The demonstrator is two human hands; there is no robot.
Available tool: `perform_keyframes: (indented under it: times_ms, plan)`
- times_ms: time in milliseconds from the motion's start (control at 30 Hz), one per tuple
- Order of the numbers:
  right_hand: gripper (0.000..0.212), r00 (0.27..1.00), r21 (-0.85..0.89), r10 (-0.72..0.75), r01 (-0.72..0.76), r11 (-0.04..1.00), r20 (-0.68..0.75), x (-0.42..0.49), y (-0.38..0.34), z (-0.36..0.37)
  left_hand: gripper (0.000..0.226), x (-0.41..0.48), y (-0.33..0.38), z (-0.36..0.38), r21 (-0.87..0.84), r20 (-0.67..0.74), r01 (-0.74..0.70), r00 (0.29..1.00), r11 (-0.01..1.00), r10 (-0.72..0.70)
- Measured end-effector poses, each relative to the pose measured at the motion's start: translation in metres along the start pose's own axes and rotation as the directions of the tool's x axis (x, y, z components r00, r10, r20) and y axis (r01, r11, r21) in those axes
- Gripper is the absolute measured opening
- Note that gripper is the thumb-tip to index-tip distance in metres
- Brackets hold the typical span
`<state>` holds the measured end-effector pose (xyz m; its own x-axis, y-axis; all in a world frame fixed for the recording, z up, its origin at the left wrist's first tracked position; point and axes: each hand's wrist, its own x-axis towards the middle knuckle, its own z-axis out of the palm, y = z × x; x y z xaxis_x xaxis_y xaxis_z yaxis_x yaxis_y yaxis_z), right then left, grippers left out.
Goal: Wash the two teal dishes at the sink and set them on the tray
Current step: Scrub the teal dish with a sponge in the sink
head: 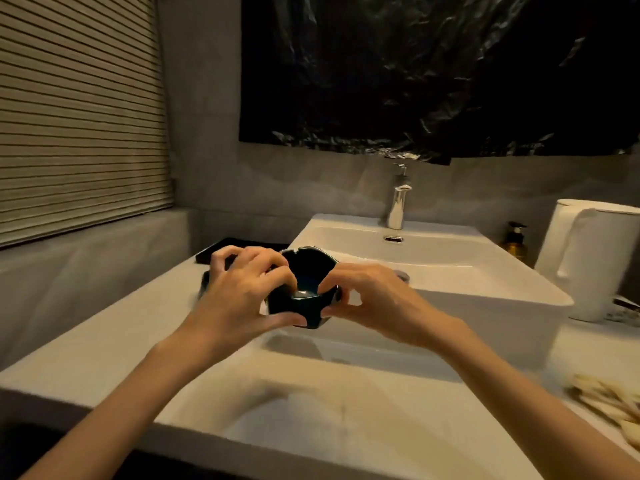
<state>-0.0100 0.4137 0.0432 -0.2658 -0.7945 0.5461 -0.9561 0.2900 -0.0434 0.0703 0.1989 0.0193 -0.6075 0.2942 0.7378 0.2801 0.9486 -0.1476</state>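
Both hands hold one dark teal dish, a faceted bowl with notches in its rim, in the air over the counter at the sink's left front corner. My left hand grips its left side, fingers over the rim and thumb under the base. My right hand pinches its right wall. A little liquid shines in its bottom. A second dark dish peeks out behind my left hand, mostly hidden. The black tray lies on the counter behind it, left of the white sink.
A chrome tap stands at the back of the sink, no water running. At the right are a white kettle, an amber pump bottle and pale utensils. A slatted blind covers the left wall; black plastic hangs above.
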Motion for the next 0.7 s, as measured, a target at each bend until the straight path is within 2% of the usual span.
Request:
perform_keyframes:
  times_ms: [67, 100, 167, 233, 333, 400, 533, 700]
  plan:
    - [0.017, 0.999, 0.034, -0.049, 0.050, 0.998, -0.009, 0.026, -0.010, 0.021, 0.058, -0.020, -0.020, -0.012, 0.002, -0.042, 0.209, 0.977, 0.978, -0.209]
    - [0.017, 0.998, 0.057, -0.066, 0.066, 0.996, -0.007, 0.039, -0.015, 0.032, 0.070, -0.029, -0.029, -0.018, -0.026, -0.039, 0.329, 0.943, 0.944, -0.330]
    - [0.018, 0.996, 0.109, -0.091, 0.089, 0.990, 0.007, 0.065, -0.024, 0.055, 0.093, -0.048, -0.045, -0.027, -0.109, 0.016, 0.537, 0.843, 0.837, -0.538]
    - [0.019, 0.993, 0.156, -0.115, 0.109, 0.982, 0.031, 0.090, -0.033, 0.078, 0.105, -0.066, -0.062, -0.030, -0.152, 0.056, 0.657, 0.751, 0.738, -0.657]
    - [0.020, 0.984, 0.194, -0.156, 0.136, 0.971, 0.091, 0.123, -0.045, 0.114, 0.105, -0.098, -0.094, -0.026, -0.206, 0.107, 0.760, 0.644, 0.616, -0.758]
    - [0.020, 0.976, 0.225, -0.185, 0.155, 0.962, 0.119, 0.141, -0.052, 0.137, 0.102, -0.118, -0.115, -0.021, -0.216, 0.130, 0.797, 0.596, 0.564, -0.792]
    - [0.021, 0.965, 0.292, -0.218, 0.169, 0.941, 0.143, 0.168, -0.062, 0.178, 0.094, -0.150, -0.149, -0.016, -0.229, 0.140, 0.841, 0.526, 0.490, -0.839]
    - [0.022, 0.956, 0.319, -0.236, 0.171, 0.932, 0.177, 0.189, -0.071, 0.217, 0.090, -0.173, -0.175, -0.010, -0.219, 0.165, 0.874, 0.472, 0.434, -0.866]
